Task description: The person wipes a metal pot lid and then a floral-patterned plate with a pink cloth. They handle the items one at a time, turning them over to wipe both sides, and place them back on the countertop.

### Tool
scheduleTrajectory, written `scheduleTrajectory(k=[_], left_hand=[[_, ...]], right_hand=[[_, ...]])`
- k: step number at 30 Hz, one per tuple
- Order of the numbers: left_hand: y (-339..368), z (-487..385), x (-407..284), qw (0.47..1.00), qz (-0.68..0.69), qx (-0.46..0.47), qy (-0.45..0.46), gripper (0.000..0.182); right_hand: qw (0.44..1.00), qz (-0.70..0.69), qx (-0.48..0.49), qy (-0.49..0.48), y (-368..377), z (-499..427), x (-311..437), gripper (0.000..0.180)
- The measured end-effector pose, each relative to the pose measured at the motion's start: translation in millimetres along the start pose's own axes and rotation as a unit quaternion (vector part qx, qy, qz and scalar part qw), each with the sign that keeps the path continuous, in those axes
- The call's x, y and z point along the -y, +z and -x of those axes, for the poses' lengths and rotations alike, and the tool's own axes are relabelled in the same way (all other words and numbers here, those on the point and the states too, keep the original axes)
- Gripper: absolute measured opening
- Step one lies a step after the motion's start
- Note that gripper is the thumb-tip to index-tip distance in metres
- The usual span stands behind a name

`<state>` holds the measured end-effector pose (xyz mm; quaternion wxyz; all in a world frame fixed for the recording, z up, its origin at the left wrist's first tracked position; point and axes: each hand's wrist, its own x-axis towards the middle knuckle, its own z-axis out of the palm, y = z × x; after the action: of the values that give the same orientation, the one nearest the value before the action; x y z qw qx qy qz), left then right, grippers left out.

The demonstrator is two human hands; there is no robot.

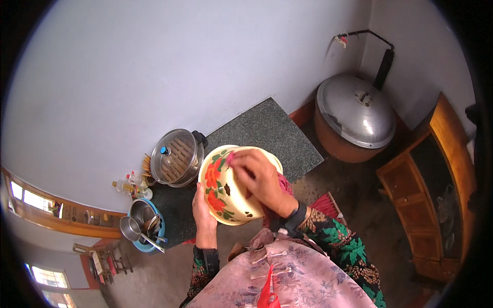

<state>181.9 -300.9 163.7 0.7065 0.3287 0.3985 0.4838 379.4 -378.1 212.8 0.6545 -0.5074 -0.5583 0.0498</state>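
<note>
A cream enamel basin (237,208) is tilted in front of me, with red flowers, green leaves and dark chips on its outer side. My left hand (205,217) grips its edge at the lower left. Against the painted side, the slightly blurred fingers of my right hand (264,181) pinch a small pink thing (230,158), perhaps a cloth or scrubber. Most of that pink piece is hidden by the fingers. Behind my right wrist shows some reddish-pink woven material (285,184).
A dark stone counter (254,127) holds a glass-lidded steamer pot (175,156), bottles (133,188) and a blue basin (162,227) with metal cookware, including a ladle-like pan (131,228). A large metal-lidded vat (356,111) stands right, beneath a tap (341,40). A wooden cabinet (420,215) is nearby.
</note>
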Motion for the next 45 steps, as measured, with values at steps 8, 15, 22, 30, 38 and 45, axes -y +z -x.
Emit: scheduleTrajectory(k=[8, 15, 22, 30, 38, 45], left_hand=[[-1, 3, 0, 0.998, -0.059, 0.009, 0.014, 0.053], [1, -3, -5, 0.999, -0.041, 0.024, 0.027, 0.054], [0, -5, 0, 0.998, -0.055, 0.010, 0.009, 0.051], [-9, -11, -4, 0.999, 0.028, 0.045, -0.002, 0.055], [-19, -16, -17, 0.993, 0.031, 0.034, 0.111, 0.056], [-3, -6, -19, 0.996, 0.009, 0.064, 0.066, 0.057]], right_hand=[[0.999, -0.005, 0.035, 0.034, -4, 6, -15, 0.016], [0.971, 0.016, 0.107, -0.211, -4, 8, -9, 0.023], [0.998, 0.033, -0.017, 0.044, -12, -3, -29, 0.015], [0.998, 0.063, 0.015, -0.011, 0, 3, -29, 0.019], [0.995, 0.084, -0.037, 0.026, -19, 35, -59, 0.018], [0.985, 0.126, -0.090, 0.078, -35, 12, -58, 0.014]])
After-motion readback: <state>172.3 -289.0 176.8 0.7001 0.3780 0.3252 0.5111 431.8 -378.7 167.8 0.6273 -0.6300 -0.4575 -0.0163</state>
